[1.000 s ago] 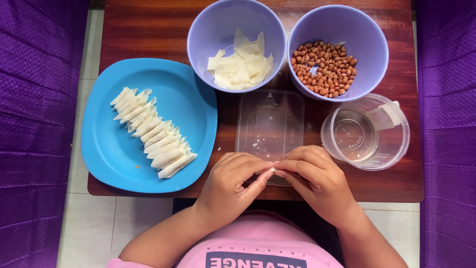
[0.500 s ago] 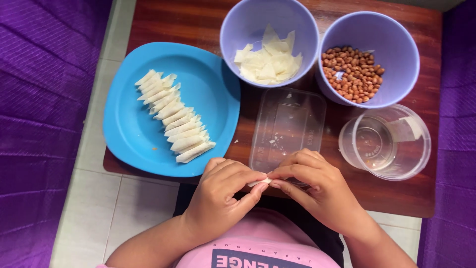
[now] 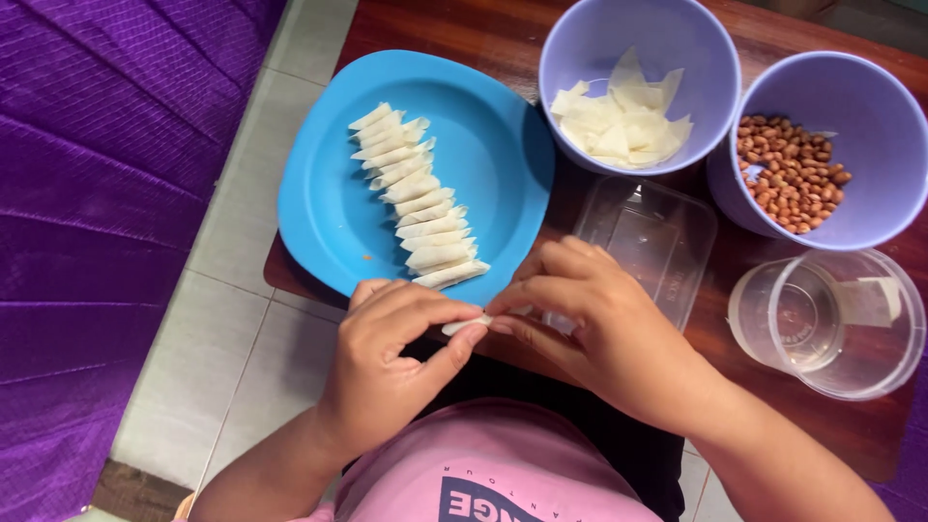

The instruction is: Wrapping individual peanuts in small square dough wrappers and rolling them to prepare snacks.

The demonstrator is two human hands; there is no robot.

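My left hand (image 3: 391, 362) and my right hand (image 3: 599, 324) meet just below the blue plate (image 3: 483, 126). Both pinch one small white rolled wrapper (image 3: 466, 324) between their fingertips. On the plate lies a row of several finished white rolls (image 3: 418, 198), running from upper left to lower right. The hands hover at the near edge of the wooden table (image 3: 503, 39), over my lap.
A purple bowl of cut white wrappers (image 3: 623, 121) and a purple bowl of peanuts (image 3: 795, 174) stand at the back. A clear rectangular lid (image 3: 643, 237) lies between them and my hands. A clear round container (image 3: 831, 324) sits at right. Purple cushions (image 3: 106, 193) flank the left.
The view has shifted so the table sits further right and tilted. Both hands stay together on the roll, fingers working it slightly.
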